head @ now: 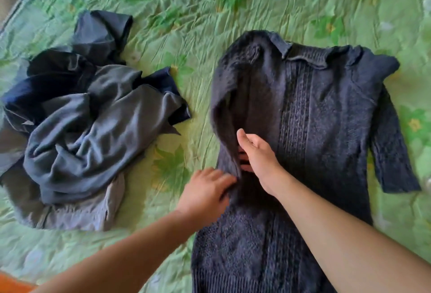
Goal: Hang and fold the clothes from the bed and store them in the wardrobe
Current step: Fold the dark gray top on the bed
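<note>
A: Head view, left to right: a crumpled heap of dark clothes (pixel 77 115) lay toward the bed's (pixel 233 1) left edge. And the sweater?

B: The dark knit sweater (pixel 314 129) lay flat just right of the heap, long axis running from the near edge toward the far edge, collar farthest.

A: The hands?

B: Left hand (pixel 205 193), fingers spread, pressed the sweater's left side. Right hand (pixel 256 152) pinched the folded-over left sleeve (pixel 231 97). Both were equally near; I'd judge the fold went rightward.
</note>
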`<state>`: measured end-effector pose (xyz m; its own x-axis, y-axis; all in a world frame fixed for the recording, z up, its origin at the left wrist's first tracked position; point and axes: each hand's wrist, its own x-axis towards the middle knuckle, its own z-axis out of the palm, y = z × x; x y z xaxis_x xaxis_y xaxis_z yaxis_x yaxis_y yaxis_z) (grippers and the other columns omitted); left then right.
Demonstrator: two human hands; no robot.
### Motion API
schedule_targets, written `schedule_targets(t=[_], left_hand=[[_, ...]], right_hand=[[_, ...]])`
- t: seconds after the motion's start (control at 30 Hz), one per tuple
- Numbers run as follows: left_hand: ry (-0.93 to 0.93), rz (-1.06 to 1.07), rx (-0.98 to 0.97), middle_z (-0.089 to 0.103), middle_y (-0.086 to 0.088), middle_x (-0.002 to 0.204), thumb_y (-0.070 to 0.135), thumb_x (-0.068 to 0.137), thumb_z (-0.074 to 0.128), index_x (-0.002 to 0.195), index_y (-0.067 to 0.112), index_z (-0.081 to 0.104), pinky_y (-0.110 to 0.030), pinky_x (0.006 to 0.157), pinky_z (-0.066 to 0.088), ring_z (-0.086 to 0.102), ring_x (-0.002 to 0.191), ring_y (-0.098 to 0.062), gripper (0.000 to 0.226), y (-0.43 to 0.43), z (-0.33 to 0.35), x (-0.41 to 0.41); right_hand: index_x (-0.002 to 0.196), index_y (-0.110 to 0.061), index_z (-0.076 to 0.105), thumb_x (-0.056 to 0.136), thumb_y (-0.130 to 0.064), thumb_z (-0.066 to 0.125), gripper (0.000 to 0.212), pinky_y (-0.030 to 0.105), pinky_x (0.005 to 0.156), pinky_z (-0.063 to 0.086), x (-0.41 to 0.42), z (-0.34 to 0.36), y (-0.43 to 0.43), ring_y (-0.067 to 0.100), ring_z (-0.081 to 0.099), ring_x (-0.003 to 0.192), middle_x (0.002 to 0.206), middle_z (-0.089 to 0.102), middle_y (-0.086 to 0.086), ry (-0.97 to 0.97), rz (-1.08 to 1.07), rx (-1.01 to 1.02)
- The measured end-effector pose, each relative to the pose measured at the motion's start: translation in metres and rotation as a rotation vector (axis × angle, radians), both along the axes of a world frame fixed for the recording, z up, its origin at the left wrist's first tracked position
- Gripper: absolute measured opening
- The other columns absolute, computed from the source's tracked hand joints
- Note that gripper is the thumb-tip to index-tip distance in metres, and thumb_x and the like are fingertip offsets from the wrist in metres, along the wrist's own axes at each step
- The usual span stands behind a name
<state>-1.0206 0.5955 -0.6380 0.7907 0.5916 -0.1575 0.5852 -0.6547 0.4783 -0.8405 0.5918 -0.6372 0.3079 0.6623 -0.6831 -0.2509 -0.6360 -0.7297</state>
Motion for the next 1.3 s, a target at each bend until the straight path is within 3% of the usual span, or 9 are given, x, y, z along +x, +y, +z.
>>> schedule_targets(t=[0.17, 0.33, 0.43, 0.57, 0.67, 0.8, 0.97, 1.13, 1.3], left_hand=[[0.078, -0.238, 0.008, 0.057, 0.005, 0.097, 0.05, 0.084, 0.054, 0.127, 0.035, 0.062, -0.038, 0.084, 0.046, 0.055, 0.095, -0.023, 0.046, -0.044, -0.006, 0.003], [-0.24, 0.409, -0.494, 0.054, 0.006, 0.103, 0.037, 0.092, 0.061, 0.106, 0.024, 0.063, -0.032, 0.09, 0.049, 0.056, 0.097, -0.01, 0.019, -0.035, -0.015, 0.016], [-0.332, 0.904, -0.836, 0.061, -0.006, 0.118, 0.018, 0.092, 0.069, 0.125, 0.015, 0.053, -0.031, 0.085, 0.055, 0.063, 0.099, -0.016, 0.037, -0.018, -0.017, 0.037], [-0.318, 0.994, -1.114, 0.069, -0.001, 0.105, 0.018, 0.093, 0.069, 0.127, 0.015, 0.055, -0.026, 0.065, 0.049, 0.067, 0.084, -0.014, 0.037, 0.001, -0.015, 0.051], [-0.382, 0.907, -1.203, 0.06, 0.0, 0.076, 0.02, 0.097, 0.061, 0.099, 0.016, 0.067, -0.025, 0.053, 0.032, 0.05, 0.062, -0.011, 0.007, 0.012, -0.003, 0.053], [-0.593, 0.899, -1.381, 0.055, 0.001, 0.069, 0.034, 0.101, 0.044, 0.099, 0.018, 0.07, -0.031, 0.07, 0.041, 0.053, 0.069, -0.013, 0.03, 0.024, 0.015, 0.057], [-0.424, 0.965, -1.212, 0.062, -0.007, 0.085, 0.018, 0.1, 0.052, 0.114, 0.011, 0.067, -0.032, 0.072, 0.048, 0.06, 0.077, -0.019, 0.022, 0.014, 0.004, 0.066], [-0.405, 0.916, -1.173, 0.065, -0.006, 0.112, 0.013, 0.102, 0.051, 0.12, 0.021, 0.063, -0.027, 0.075, 0.055, 0.069, 0.093, -0.017, 0.023, 0.017, -0.011, 0.106], [-0.476, 0.886, -1.16, 0.056, 0.0, 0.089, -0.005, 0.096, 0.041, 0.114, 0.021, 0.064, -0.03, 0.073, 0.052, 0.058, 0.079, -0.014, 0.04, 0.022, -0.013, 0.137]], right_hand=[[0.157, -0.019, 0.032, 0.087, -0.018, 0.074, 0.082, 0.026, 0.102, 0.034, 0.009, -0.008, -0.016, 0.021, 0.042, 0.14, 0.152, 0.044, 0.0, -0.198, 0.21, -0.159], [0.145, -0.016, 0.049, 0.098, -0.014, 0.057, 0.048, 0.053, 0.108, 0.045, 0.024, -0.028, -0.04, 0.031, 0.057, 0.123, 0.142, 0.056, 0.01, 0.069, -0.204, -0.245], [0.108, -0.022, 0.063, 0.095, -0.04, 0.059, 0.022, 0.051, 0.096, 0.053, 0.026, -0.034, -0.055, 0.037, 0.064, 0.107, 0.115, 0.068, 0.014, -0.037, -0.085, -0.349], [0.103, -0.022, 0.061, 0.098, -0.03, 0.059, 0.01, 0.043, 0.08, 0.056, 0.011, -0.033, -0.075, 0.038, 0.067, 0.099, 0.104, 0.071, 0.013, -0.071, -0.05, -0.33], [0.108, -0.01, 0.063, 0.1, -0.008, 0.052, 0.014, 0.047, 0.075, 0.06, 0.012, -0.014, -0.06, 0.033, 0.069, 0.078, 0.089, 0.07, 0.018, 0.288, -0.25, -0.246], [0.077, -0.013, 0.07, 0.075, -0.01, 0.078, 0.009, 0.026, 0.044, 0.054, 0.058, 0.028, -0.082, 0.014, 0.053, 0.041, 0.058, 0.062, 0.003, 0.887, -0.328, -0.036], [0.106, -0.013, 0.062, 0.106, -0.038, 0.041, 0.033, 0.037, 0.06, 0.061, 0.078, 0.001, -0.121, 0.028, 0.067, 0.059, 0.078, 0.07, 0.014, 0.046, -0.035, -0.514], [0.088, -0.02, 0.051, 0.076, -0.086, 0.041, 0.068, 0.039, 0.087, 0.049, 0.082, -0.004, -0.117, 0.023, 0.057, 0.092, 0.093, 0.057, -0.003, -0.488, 0.289, -0.299], [0.116, -0.009, 0.06, 0.096, -0.02, 0.055, 0.024, 0.038, 0.078, 0.051, 0.058, -0.01, -0.11, 0.034, 0.064, 0.099, 0.111, 0.064, 0.011, -0.76, 0.416, -0.265]])
